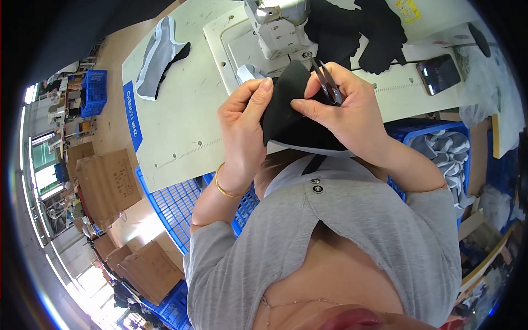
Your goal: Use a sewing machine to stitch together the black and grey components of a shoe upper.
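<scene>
Forearms (408,166) angled inward, the left hand (242,122) and right hand (352,110) sit close together, fingers (236,99) curled.

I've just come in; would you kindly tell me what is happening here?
A person is handling black fabric in front of a sewing machine. The left-hand grip holds one side; the right-hand grip holds dark snips, its thumb against the fabric. A grey-and-black piece lies on the table at left; black pieces lie right of the machine.

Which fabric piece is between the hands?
The pale-edged black piece: left hand grips it, right hand, holding snips, touches it. The grey-and-black piece and black pile lie on the table, untouched.
</scene>
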`<state>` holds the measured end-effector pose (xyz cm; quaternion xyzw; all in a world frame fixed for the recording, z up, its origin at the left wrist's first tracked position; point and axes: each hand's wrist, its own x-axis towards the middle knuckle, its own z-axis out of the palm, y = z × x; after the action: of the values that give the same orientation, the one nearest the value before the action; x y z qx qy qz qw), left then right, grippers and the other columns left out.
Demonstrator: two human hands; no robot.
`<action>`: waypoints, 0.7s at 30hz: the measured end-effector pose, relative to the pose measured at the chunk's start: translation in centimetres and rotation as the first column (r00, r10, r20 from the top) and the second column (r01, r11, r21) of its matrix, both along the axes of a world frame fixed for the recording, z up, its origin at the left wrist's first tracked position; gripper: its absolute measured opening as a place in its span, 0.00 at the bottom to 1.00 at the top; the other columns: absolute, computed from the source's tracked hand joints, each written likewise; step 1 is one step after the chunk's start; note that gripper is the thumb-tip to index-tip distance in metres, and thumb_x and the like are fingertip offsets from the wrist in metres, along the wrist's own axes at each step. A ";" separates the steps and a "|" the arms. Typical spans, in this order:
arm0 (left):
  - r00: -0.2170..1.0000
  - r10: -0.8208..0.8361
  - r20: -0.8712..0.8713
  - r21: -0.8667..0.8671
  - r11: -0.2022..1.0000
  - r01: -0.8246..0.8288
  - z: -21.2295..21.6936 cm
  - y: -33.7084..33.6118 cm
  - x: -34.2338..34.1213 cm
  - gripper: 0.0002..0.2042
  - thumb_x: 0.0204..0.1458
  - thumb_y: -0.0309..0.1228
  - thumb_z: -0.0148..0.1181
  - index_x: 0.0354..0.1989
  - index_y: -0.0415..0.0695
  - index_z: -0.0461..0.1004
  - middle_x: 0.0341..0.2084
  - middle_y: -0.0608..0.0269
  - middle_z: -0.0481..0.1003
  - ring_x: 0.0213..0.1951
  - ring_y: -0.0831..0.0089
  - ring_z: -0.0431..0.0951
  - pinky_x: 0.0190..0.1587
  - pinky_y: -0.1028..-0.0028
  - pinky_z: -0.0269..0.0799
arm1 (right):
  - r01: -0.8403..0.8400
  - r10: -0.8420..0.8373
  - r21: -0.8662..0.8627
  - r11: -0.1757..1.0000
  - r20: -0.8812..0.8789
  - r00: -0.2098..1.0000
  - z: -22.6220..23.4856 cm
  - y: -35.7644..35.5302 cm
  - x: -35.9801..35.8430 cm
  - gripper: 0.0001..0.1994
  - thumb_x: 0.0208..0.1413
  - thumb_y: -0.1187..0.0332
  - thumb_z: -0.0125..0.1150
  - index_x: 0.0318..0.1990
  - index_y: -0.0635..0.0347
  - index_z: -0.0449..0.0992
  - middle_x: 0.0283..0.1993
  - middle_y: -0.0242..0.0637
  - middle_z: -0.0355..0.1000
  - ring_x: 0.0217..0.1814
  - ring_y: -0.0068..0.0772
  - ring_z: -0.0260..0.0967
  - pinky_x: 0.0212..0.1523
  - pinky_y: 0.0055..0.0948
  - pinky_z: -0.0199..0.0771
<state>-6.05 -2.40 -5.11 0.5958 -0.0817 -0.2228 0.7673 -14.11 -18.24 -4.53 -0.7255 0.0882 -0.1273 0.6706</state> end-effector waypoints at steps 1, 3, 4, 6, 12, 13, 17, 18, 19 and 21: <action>1.000 0.019 0.000 0.000 1.000 -0.019 -0.2 0.1 0.1 0.07 0.60 0.26 0.59 0.39 0.34 0.79 0.30 0.68 0.77 0.32 0.86 0.72 0.37 0.84 0.68 | -0.037 0.034 -0.026 0.999 -0.096 0.995 0.4 0.0 -0.1 0.09 0.51 0.72 0.70 0.35 0.61 0.74 0.29 0.25 0.69 0.29 0.11 0.60 0.30 0.15 0.62; 0.999 0.034 -0.001 0.001 0.999 -0.034 -0.2 0.2 0.1 0.07 0.60 0.26 0.59 0.39 0.34 0.79 0.31 0.67 0.78 0.32 0.85 0.73 0.36 0.84 0.68 | -0.072 0.061 -0.047 0.996 -0.194 0.979 0.3 0.0 -0.1 0.09 0.52 0.72 0.69 0.36 0.61 0.73 0.30 0.25 0.69 0.29 0.11 0.60 0.29 0.15 0.62; 0.999 0.034 -0.009 0.015 0.999 -0.034 -0.1 0.2 0.1 0.07 0.61 0.26 0.58 0.39 0.34 0.79 0.31 0.67 0.78 0.32 0.85 0.73 0.37 0.83 0.69 | -0.074 0.072 -0.036 0.997 -0.051 0.996 -0.2 0.0 0.0 0.09 0.54 0.72 0.66 0.38 0.61 0.72 0.30 0.27 0.70 0.29 0.11 0.61 0.27 0.16 0.62; 0.999 0.031 -0.017 0.029 0.999 -0.031 -0.1 0.3 0.2 0.08 0.61 0.27 0.58 0.39 0.34 0.79 0.31 0.66 0.78 0.33 0.84 0.73 0.37 0.83 0.69 | -0.075 0.077 -0.027 0.997 0.092 0.993 -0.3 0.2 -0.1 0.09 0.57 0.73 0.64 0.41 0.61 0.70 0.31 0.28 0.72 0.28 0.11 0.62 0.25 0.16 0.62; 0.998 -0.008 -0.068 -0.102 0.995 0.001 -0.1 0.1 0.2 0.08 0.61 0.27 0.57 0.39 0.34 0.79 0.31 0.64 0.79 0.32 0.82 0.75 0.36 0.82 0.70 | -0.190 0.201 0.115 0.975 -0.088 0.976 0.5 -0.2 0.6 0.09 0.59 0.76 0.59 0.43 0.61 0.65 0.33 0.38 0.76 0.34 0.22 0.73 0.28 0.22 0.70; 0.996 0.000 -0.090 -0.119 0.993 -0.011 0.2 0.0 0.1 0.08 0.62 0.27 0.56 0.39 0.34 0.78 0.31 0.64 0.78 0.32 0.83 0.74 0.36 0.82 0.70 | -0.135 0.139 -0.067 0.989 0.070 0.988 -0.3 -0.1 0.8 0.09 0.58 0.75 0.60 0.42 0.61 0.66 0.32 0.40 0.77 0.32 0.25 0.73 0.33 0.25 0.70; 0.997 -0.055 -0.045 -0.124 0.991 0.049 -0.1 0.3 0.1 0.07 0.61 0.26 0.57 0.39 0.34 0.78 0.30 0.66 0.77 0.32 0.84 0.74 0.37 0.83 0.70 | -0.152 0.152 0.015 0.988 -0.085 0.985 0.4 -0.3 1.0 0.10 0.57 0.74 0.62 0.41 0.62 0.66 0.31 0.41 0.77 0.33 0.27 0.73 0.37 0.27 0.70; 0.997 -0.057 -0.044 -0.122 0.991 0.051 -0.2 0.4 0.1 0.07 0.61 0.26 0.57 0.39 0.34 0.78 0.30 0.66 0.77 0.32 0.84 0.74 0.37 0.83 0.70 | -0.170 0.173 0.041 0.985 -0.072 0.982 0.4 -0.3 1.1 0.10 0.56 0.74 0.62 0.41 0.62 0.67 0.31 0.41 0.77 0.32 0.26 0.73 0.35 0.26 0.69; 0.999 -0.042 0.002 -0.083 0.996 0.042 -0.3 0.3 0.0 0.07 0.60 0.26 0.58 0.39 0.34 0.78 0.30 0.67 0.77 0.33 0.84 0.73 0.37 0.83 0.69 | -0.189 0.193 0.066 0.980 -0.059 0.979 0.4 -0.4 1.1 0.11 0.56 0.74 0.63 0.41 0.62 0.67 0.30 0.40 0.77 0.31 0.24 0.72 0.33 0.26 0.69; 0.998 -0.032 0.050 -0.043 0.998 0.034 -0.4 0.3 -0.1 0.06 0.59 0.25 0.59 0.39 0.34 0.78 0.30 0.68 0.77 0.33 0.84 0.73 0.37 0.84 0.69 | -0.187 0.193 0.085 0.979 -0.074 0.978 0.4 -0.5 1.1 0.11 0.56 0.74 0.62 0.42 0.62 0.67 0.30 0.39 0.76 0.29 0.23 0.71 0.31 0.25 0.68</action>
<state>-6.13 -2.15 -5.46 0.5827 -0.1150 -0.2188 0.7742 -13.02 -18.71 -4.16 -0.7088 0.0507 -0.0292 0.7030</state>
